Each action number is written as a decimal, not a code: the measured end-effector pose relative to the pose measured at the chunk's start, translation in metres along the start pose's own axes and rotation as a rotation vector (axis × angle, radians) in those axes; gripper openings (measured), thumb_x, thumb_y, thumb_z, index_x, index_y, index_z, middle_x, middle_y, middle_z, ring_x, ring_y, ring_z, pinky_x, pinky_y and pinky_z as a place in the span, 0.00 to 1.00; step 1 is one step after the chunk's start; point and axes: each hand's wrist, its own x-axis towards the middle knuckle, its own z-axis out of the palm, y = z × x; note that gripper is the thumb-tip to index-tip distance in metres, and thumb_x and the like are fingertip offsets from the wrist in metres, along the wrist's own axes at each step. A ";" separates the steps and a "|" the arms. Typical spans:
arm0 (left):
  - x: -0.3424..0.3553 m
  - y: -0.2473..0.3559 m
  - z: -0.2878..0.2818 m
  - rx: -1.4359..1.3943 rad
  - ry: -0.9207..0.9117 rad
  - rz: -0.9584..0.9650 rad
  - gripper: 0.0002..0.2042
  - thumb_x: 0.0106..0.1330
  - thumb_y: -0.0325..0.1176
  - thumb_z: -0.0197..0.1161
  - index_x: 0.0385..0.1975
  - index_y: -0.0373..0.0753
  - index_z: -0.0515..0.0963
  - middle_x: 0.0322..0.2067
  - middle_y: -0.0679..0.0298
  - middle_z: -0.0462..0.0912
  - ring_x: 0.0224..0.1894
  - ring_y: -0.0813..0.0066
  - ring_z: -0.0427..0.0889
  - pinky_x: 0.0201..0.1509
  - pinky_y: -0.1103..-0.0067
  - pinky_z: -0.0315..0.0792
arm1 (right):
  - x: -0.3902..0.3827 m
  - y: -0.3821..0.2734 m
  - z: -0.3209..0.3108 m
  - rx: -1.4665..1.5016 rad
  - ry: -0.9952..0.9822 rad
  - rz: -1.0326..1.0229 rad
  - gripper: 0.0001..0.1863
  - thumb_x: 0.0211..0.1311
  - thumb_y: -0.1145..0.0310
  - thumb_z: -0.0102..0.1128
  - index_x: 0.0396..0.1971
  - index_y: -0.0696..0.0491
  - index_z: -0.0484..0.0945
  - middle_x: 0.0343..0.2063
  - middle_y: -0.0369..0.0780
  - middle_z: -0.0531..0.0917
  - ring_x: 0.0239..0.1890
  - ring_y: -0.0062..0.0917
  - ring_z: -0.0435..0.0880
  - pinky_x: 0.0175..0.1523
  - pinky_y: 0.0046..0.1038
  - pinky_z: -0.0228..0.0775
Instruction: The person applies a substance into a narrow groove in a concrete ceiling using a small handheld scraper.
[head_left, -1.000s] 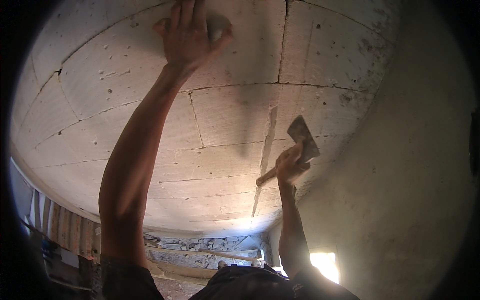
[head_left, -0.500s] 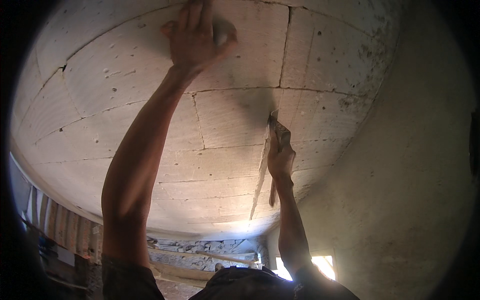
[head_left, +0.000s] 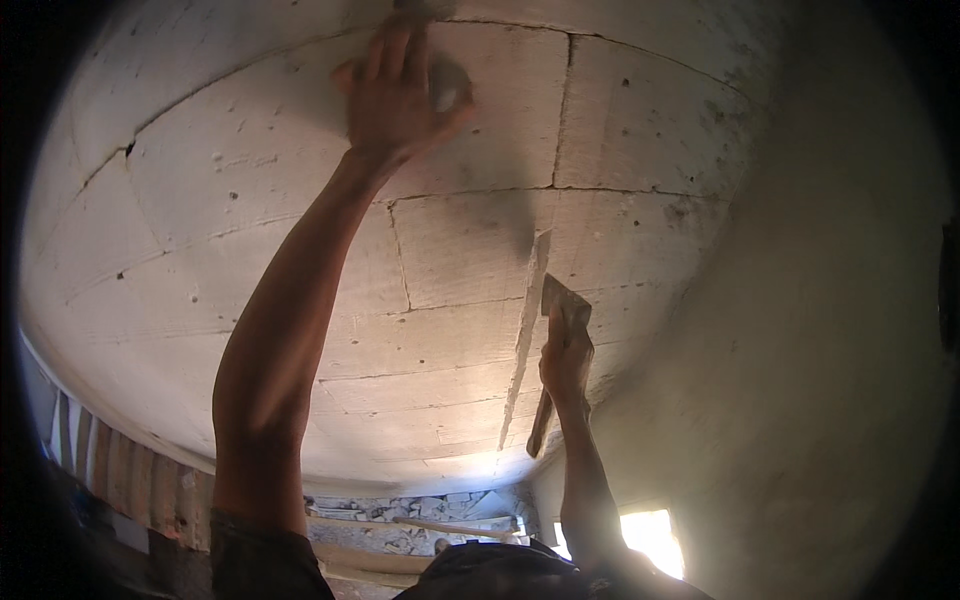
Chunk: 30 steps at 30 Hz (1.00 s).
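Observation:
My left hand is up against a pale block surface, its fingers stretched out and its thumb apart. A dark patch shows between that thumb and the fingers; I cannot tell whether it is only shadow. My right hand is closed around what looks like a hatchet, with a broad dark metal head and a handle reaching down past my wrist. The head is just right of a long narrow groove, apart from its upper end. My fingers partly hide the handle.
A plain grey wall meets the blocks at the right. Low down are a bright window opening, a stone wall and a wooden beam. Upright boards stand at the lower left.
My right hand has drawn the hatchet down and slightly right, off the groove's upper end. My left hand stays against the blocks while the view has shifted slightly.

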 end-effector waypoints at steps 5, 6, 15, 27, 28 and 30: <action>0.004 -0.003 0.004 -0.108 0.011 0.016 0.44 0.54 0.56 0.66 0.68 0.38 0.58 0.64 0.53 0.60 0.67 0.55 0.59 0.62 0.54 0.60 | -0.038 0.029 -0.024 0.105 -0.147 0.477 0.10 0.72 0.62 0.50 0.35 0.53 0.69 0.18 0.37 0.74 0.13 0.18 0.72 0.17 0.25 0.64; 0.005 -0.003 0.006 -0.091 0.024 0.027 0.43 0.53 0.57 0.66 0.67 0.38 0.60 0.63 0.53 0.62 0.67 0.56 0.60 0.59 0.55 0.61 | -0.045 0.029 -0.029 0.156 -0.147 0.500 0.10 0.72 0.62 0.50 0.33 0.52 0.68 0.17 0.35 0.72 0.13 0.15 0.70 0.16 0.23 0.62; 0.003 -0.007 -0.001 -0.065 0.059 0.043 0.41 0.52 0.58 0.65 0.63 0.38 0.64 0.62 0.51 0.63 0.65 0.56 0.62 0.53 0.54 0.62 | -0.006 -0.039 -0.033 0.026 -0.006 0.038 0.21 0.74 0.63 0.46 0.58 0.61 0.65 0.21 0.47 0.76 0.15 0.28 0.75 0.23 0.31 0.69; 0.006 0.001 -0.010 -0.206 -0.124 -0.035 0.46 0.55 0.58 0.66 0.68 0.35 0.58 0.64 0.49 0.58 0.68 0.52 0.54 0.62 0.53 0.51 | 0.040 -0.066 -0.009 0.023 0.204 -0.176 0.13 0.74 0.67 0.45 0.49 0.61 0.68 0.26 0.53 0.82 0.20 0.40 0.81 0.22 0.34 0.67; 0.007 -0.003 -0.006 -0.266 -0.087 -0.013 0.46 0.55 0.58 0.66 0.67 0.35 0.58 0.64 0.49 0.58 0.68 0.53 0.54 0.62 0.54 0.51 | 0.044 -0.060 -0.004 -0.051 0.098 -0.100 0.13 0.74 0.68 0.45 0.50 0.62 0.68 0.25 0.53 0.81 0.19 0.37 0.81 0.21 0.34 0.66; 0.001 -0.007 -0.002 -0.266 -0.054 0.000 0.44 0.55 0.58 0.65 0.65 0.34 0.60 0.63 0.49 0.59 0.67 0.55 0.56 0.61 0.53 0.53 | 0.043 -0.049 0.002 -0.135 0.006 -0.015 0.15 0.74 0.68 0.44 0.53 0.62 0.68 0.25 0.52 0.81 0.21 0.32 0.82 0.23 0.33 0.67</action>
